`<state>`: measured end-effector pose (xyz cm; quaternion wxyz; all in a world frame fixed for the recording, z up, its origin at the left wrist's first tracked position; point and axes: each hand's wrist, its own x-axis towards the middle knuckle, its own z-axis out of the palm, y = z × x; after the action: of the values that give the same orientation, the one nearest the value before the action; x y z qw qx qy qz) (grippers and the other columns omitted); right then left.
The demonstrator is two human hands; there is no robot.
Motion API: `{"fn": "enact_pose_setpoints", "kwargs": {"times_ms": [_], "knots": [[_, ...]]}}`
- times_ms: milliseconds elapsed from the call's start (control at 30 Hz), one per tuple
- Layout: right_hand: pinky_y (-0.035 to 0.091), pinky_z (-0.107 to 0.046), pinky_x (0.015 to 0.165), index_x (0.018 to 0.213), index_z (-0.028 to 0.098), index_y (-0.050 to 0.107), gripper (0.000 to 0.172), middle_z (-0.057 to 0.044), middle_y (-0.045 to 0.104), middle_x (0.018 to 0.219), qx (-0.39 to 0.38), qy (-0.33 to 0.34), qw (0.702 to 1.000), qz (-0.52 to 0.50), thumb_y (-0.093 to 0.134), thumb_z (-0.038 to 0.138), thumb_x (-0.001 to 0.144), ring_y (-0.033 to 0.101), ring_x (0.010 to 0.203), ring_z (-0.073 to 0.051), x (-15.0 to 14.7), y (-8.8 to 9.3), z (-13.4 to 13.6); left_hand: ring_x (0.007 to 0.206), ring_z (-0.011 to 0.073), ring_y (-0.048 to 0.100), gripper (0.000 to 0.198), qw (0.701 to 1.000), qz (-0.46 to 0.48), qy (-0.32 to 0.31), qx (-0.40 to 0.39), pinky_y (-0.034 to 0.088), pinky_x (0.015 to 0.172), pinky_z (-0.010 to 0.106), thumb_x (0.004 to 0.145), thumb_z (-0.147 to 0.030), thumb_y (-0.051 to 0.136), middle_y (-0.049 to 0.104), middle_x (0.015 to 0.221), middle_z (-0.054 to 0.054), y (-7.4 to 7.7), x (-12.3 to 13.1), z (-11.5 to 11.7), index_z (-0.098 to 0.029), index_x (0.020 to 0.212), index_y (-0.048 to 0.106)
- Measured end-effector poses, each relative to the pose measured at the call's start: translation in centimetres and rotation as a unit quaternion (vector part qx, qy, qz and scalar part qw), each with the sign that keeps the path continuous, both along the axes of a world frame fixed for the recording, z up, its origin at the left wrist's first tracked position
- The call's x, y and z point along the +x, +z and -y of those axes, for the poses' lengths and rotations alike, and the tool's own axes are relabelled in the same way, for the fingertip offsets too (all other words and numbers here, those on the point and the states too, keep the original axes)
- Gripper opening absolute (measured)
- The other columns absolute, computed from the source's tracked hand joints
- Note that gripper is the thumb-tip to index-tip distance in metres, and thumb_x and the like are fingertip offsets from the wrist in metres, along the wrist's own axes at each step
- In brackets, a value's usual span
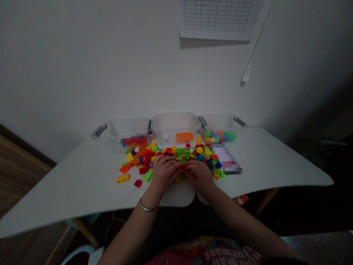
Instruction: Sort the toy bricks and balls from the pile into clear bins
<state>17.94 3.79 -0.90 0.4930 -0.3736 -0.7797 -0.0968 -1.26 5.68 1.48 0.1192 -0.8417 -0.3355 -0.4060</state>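
Note:
My left hand (163, 172) and my right hand (200, 173) meet at the near edge of a pile of coloured building bricks (171, 156) on a white table (82, 184). Both hands have their fingers curled together around a small red piece (183, 167) between them. A metal bracelet (146, 208) circles my left wrist. A yellow brick (122, 178) and a red brick (138, 183) lie loose left of my left hand.
Three clear plastic bins stand along the wall: the left bin (129, 134) holds red and blue bricks, the middle bin (175, 130) an orange piece, the right bin (219, 129) round coloured pieces. A blurred flat item (227, 160) lies right of the pile.

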Motion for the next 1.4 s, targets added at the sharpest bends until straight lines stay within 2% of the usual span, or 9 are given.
{"fn": "enact_pose_setpoints", "kwargs": {"times_ms": [100, 367, 667, 800, 933, 1033, 1167, 1267, 1400], "knots": [[0.054, -0.04, 0.086, 0.1, 0.021, 0.06, 0.014, -0.01, 0.068, 0.109, -0.021, -0.007, 1.0, -0.013, 0.06, 0.03, 0.089, 0.063, 0.102, -0.023, -0.2, -0.5, -0.2, 0.092, 0.021, 0.063, 0.014, 0.998, 0.032, 0.057, -0.003, 0.038, 0.093, 0.043, 0.086, -0.032, 0.065, 0.075, 0.088, 0.001, 0.2, -0.1, 0.2, -0.027, 0.098, 0.071], [0.048, -0.047, 0.096, 0.102, 0.023, 0.068, 0.019, -0.01, 0.066, 0.118, -0.116, -0.004, 0.99, 0.084, 0.066, 0.025, 0.084, 0.058, 0.111, -0.027, -0.3, 0.2, -0.1, 0.094, 0.0266, 0.063, 0.023, 0.956, 0.155, 0.202, -0.145, 0.044, 0.088, 0.046, 0.088, -0.038, 0.055, 0.073, 0.096, 0.006, 0.1, -0.5, -0.3, -0.023, 0.097, 0.07], [0.048, -0.047, 0.098, 0.112, 0.023, 0.067, 0.03, -0.008, 0.068, 0.12, -0.131, 0.026, 0.985, 0.114, 0.07, 0.022, 0.082, 0.059, 0.109, -0.026, -0.4, -0.2, -0.7, 0.096, 0.023, 0.062, 0.021, 0.922, 0.294, 0.169, -0.187, 0.049, 0.09, 0.043, 0.088, -0.037, 0.052, 0.068, 0.099, 0.007, 0.2, -0.8, -0.7, -0.022, 0.096, 0.063], [0.046, -0.047, 0.101, 0.119, 0.022, 0.065, 0.039, -0.008, 0.065, 0.126, -0.115, 0.024, 0.986, 0.119, 0.072, 0.025, 0.08, 0.056, 0.116, -0.027, -0.3, -0.2, -0.6, 0.076, 0.0159, 0.062, 0.024, 0.852, 0.448, 0.101, -0.25, 0.052, 0.071, 0.031, 0.084, -0.039, 0.055, 0.064, 0.086, 0.003, 1.4, -1.4, -2.0, -0.021, 0.099, 0.059], [0.045, -0.047, 0.103, 0.119, 0.028, 0.066, 0.038, -0.006, 0.062, 0.131, -0.1, 0.034, 0.986, 0.128, 0.072, 0.027, 0.081, 0.053, 0.12, -0.026, 0.0, -0.3, -0.4, 0.054, 0.0099, 0.051, 0.022, 0.795, 0.528, 0.085, -0.287, 0.044, 0.052, 0.022, 0.081, -0.036, 0.056, 0.053, 0.066, -0.004, 3.7, -3.4, -4.4, -0.02, 0.096, 0.057], [0.045, -0.047, 0.103, 0.12, 0.027, 0.066, 0.041, -0.007, 0.063, 0.129, -0.101, 0.038, 0.986, 0.129, 0.074, 0.028, 0.08, 0.053, 0.121, -0.026, 0.1, -0.4, -0.4, 0.066, 0.0105, 0.055, 0.019, 0.831, 0.495, 0.142, -0.209, 0.048, 0.064, 0.023, 0.081, -0.031, 0.056, 0.059, 0.08, 0.0, 5.4, -5.5, -5.9, -0.018, 0.096, 0.056], [0.045, -0.047, 0.103, 0.12, 0.025, 0.065, 0.042, -0.008, 0.063, 0.128, -0.108, 0.046, 0.986, 0.118, 0.074, 0.031, 0.079, 0.053, 0.121, -0.027, 0.1, -0.4, -0.5, 0.087, 0.0162, 0.059, 0.022, 0.897, 0.348, 0.262, -0.08, 0.049, 0.082, 0.031, 0.083, -0.024, 0.055, 0.062, 0.102, 0.006, 7.0, -8.1, -7.3, -0.018, 0.103, 0.059], [0.045, -0.048, 0.104, 0.121, 0.026, 0.065, 0.043, -0.009, 0.063, 0.128, -0.121, 0.047, 0.986, 0.107, 0.074, 0.032, 0.08, 0.052, 0.122, -0.026, 0.1, -0.5, -0.5, 0.098, 0.0228, 0.059, 0.022, 0.921, 0.225, 0.311, -0.063, 0.047, 0.087, 0.036, 0.084, -0.022, 0.052, 0.06, 0.108, 0.011, 7.5, -9.3, -8.1, -0.018, 0.102, 0.064], [0.044, -0.048, 0.104, 0.122, 0.025, 0.064, 0.044, -0.008, 0.063, 0.129, -0.132, 0.048, 0.984, 0.11, 0.074, 0.035, 0.08, 0.052, 0.123, -0.027, 0.2, -0.4, -0.5, 0.097, 0.0285, 0.06, 0.028, 0.92, 0.088, 0.372, -0.092, 0.044, 0.085, 0.043, 0.087, -0.025, 0.045, 0.062, 0.109, 0.013, 7.6, -9.5, -8.4, -0.02, 0.1, 0.069]]}}
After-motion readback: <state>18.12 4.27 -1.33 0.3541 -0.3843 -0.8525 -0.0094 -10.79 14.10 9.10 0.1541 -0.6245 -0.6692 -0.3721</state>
